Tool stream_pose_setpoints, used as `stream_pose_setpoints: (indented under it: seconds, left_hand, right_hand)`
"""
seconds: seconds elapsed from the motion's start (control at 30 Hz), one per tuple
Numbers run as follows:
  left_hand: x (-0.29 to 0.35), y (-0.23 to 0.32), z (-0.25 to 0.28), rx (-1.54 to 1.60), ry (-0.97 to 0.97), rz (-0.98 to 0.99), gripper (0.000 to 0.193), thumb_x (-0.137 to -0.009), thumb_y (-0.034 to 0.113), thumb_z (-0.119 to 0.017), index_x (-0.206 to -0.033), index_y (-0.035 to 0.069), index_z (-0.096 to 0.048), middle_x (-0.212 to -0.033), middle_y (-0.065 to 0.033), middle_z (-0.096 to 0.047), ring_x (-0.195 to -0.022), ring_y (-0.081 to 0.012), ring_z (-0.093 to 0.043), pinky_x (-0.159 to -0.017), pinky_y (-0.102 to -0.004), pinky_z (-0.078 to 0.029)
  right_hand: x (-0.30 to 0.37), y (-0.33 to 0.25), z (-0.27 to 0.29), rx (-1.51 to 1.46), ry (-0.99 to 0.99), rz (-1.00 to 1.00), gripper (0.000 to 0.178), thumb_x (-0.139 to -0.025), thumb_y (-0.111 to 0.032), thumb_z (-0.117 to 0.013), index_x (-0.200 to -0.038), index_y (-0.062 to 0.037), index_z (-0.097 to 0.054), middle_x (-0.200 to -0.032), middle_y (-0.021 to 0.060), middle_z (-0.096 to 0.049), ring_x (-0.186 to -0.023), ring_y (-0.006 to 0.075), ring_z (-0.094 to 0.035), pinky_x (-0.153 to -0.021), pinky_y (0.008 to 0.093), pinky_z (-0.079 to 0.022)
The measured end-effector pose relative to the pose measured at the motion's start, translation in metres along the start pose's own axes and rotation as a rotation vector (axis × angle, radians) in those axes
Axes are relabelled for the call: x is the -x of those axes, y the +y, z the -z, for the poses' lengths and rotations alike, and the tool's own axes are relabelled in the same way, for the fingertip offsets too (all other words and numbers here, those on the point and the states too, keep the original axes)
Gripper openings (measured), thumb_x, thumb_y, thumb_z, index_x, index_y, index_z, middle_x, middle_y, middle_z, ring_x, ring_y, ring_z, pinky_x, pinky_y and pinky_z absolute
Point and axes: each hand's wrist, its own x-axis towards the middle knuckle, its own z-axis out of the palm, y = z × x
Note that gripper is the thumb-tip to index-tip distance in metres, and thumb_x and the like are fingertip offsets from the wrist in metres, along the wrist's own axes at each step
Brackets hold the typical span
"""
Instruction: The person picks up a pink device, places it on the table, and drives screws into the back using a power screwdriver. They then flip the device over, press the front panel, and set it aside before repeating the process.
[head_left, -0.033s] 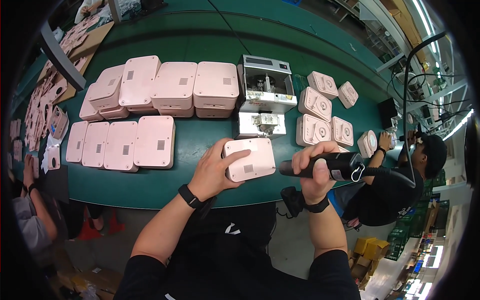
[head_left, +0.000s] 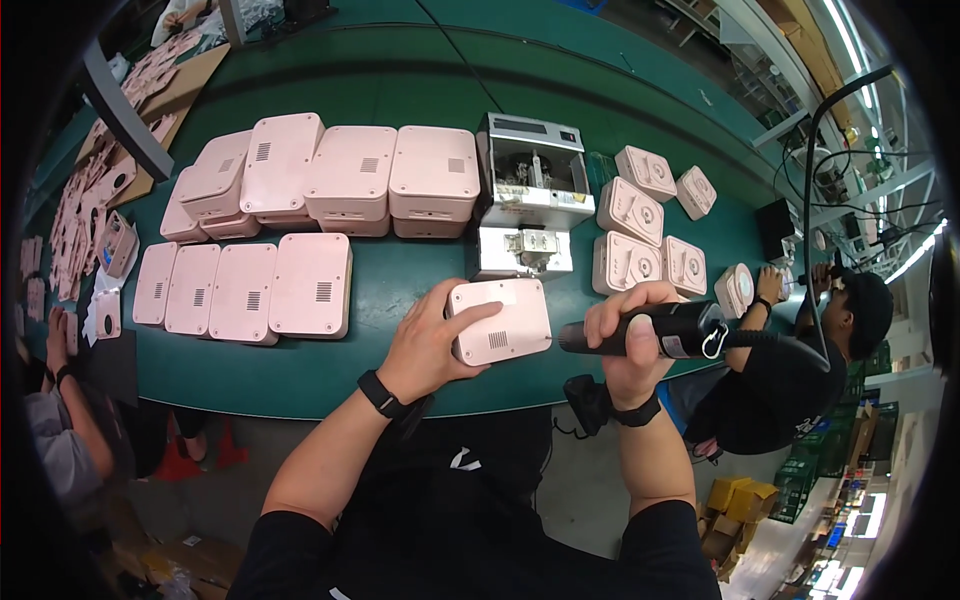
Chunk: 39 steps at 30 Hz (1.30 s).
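Pink box (head_left: 522,320) | left fingers (head_left: 478,314) part-spread, gripping its left end | right fingers (head_left: 603,313) wrapped round black driver (head_left: 690,328)

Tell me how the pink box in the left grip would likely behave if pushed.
The pink box is probably stiff: its face shows no visible bending under the left grip. Its broad, flat, squarish shape suggests it would slide rather than roll. Its smooth-looking surface may make it slightly slippery on the green table.
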Motion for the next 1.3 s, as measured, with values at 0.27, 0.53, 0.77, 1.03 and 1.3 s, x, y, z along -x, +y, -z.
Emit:
stream_pose_setpoints:
  seconds: [0.27,0.53,0.77,1.03,1.3]
  left_hand:
    - [0.0,0.0,0.002,0.001,0.0,-0.005,0.081,-0.061,0.022,-0.093,-0.135,0.031,-0.064,-0.14,-0.0126,-0.048,-0.123,-0.0372,-0.056,-0.104,-0.0467,-0.049]
    - [0.001,0.0,0.001,-0.009,0.016,-0.007,0.079,-0.062,0.023,-0.093,-0.136,0.03,-0.064,-0.14,-0.0126,-0.048,-0.124,-0.0368,-0.055,-0.104,-0.0466,-0.048]
    - [0.0,0.0,0.002,0.008,-0.002,-0.001,0.077,-0.063,0.024,-0.092,-0.135,0.029,-0.064,-0.139,-0.0129,-0.049,-0.124,-0.0361,-0.054,-0.105,-0.0464,-0.048]
    - [0.003,-0.003,-0.001,0.005,0.045,-0.008,0.076,-0.063,0.026,-0.092,-0.134,0.029,-0.065,-0.137,-0.013,-0.05,-0.123,-0.0363,-0.055,-0.104,-0.046,-0.048]
    - [0.004,-0.011,-0.002,0.05,0.091,-0.053,0.074,-0.062,0.026,-0.091,-0.132,0.029,-0.067,-0.134,-0.0121,-0.052,-0.121,-0.0361,-0.056,-0.101,-0.0456,-0.049]
  right_hand:
    - [-0.062,-0.008,-0.018,-0.134,0.022,0.149,0.028,-0.098,-0.029,-0.06,-0.11,-0.006,-0.048,-0.072,0.0097,-0.054,-0.056,0.0197,-0.052,-0.057,0.0361,-0.047]
    - [-0.075,0.004,-0.023,-0.011,0.079,0.072,0.022,-0.1,-0.026,-0.055,-0.106,-0.0052,-0.052,-0.07,0.0098,-0.054,-0.053,0.02,-0.052,-0.053,0.0357,-0.047]
    - [-0.085,-0.003,-0.029,-0.103,0.125,0.161,0.023,-0.1,-0.026,-0.056,-0.105,-0.0049,-0.051,-0.07,0.01,-0.054,-0.054,0.0198,-0.052,-0.053,0.0355,-0.047]
    - [-0.081,0.003,-0.026,-0.036,0.041,0.015,0.026,-0.101,-0.032,-0.054,-0.105,-0.0057,-0.05,-0.07,0.0083,-0.054,-0.053,0.0195,-0.052,-0.055,0.0355,-0.047]
    - [-0.019,-0.042,-0.067,-0.136,-0.182,-0.038,0.05,-0.096,-0.052,-0.06,-0.107,-0.0063,-0.045,-0.071,0.0073,-0.054,-0.053,0.0193,-0.053,-0.058,0.037,-0.048]
